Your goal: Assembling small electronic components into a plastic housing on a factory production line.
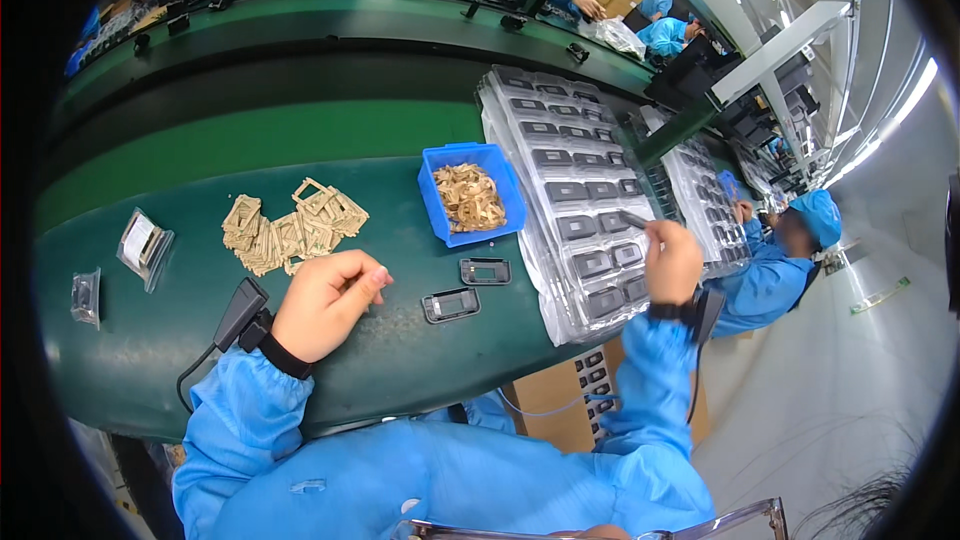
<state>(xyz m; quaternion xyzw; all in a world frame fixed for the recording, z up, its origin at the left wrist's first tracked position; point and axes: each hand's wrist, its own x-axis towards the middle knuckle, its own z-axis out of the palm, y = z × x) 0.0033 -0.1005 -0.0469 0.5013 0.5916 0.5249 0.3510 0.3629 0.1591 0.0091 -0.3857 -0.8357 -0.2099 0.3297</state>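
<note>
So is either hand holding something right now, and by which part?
The right hand appears to pinch a dark piece by its near end, the rest jutting out. The left hand shows nothing held.

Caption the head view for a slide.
Right hand touching a dark part at the clear tray; left hand loosely curled near tan frames.

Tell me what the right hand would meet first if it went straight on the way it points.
Probably the dark casings in the clear tray: the right hand points that way with a dark piece at its fingertips. Depth is unclear, so it might pass above.
</note>
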